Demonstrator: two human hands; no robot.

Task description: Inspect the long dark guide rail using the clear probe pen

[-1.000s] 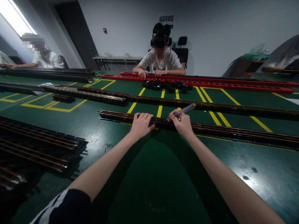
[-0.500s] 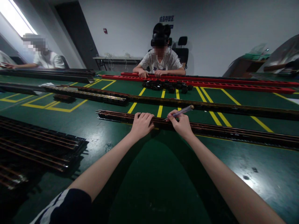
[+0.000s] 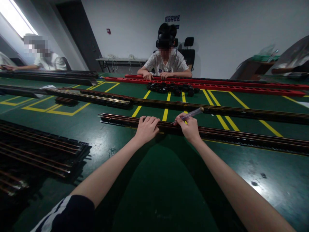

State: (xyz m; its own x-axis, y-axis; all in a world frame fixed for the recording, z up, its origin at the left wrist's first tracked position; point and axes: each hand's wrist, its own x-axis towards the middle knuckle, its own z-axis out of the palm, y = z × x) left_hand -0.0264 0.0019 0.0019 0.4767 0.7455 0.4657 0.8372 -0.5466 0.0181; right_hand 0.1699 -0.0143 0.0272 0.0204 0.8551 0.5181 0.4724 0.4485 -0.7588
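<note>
Both bare arms reach forward, nearly straight. The left hand [image 3: 146, 129] lies palm down, fingers extended together — the right hand [image 3: 190, 128] is pinched closed in a writing grip, wrist slightly bent.

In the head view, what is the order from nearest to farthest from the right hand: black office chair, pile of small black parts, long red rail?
From the right hand:
1. Pile of small black parts, straight ahead on the table.
2. Long red rail, just behind the pile.
3. Black office chair, at the back wall.
</note>
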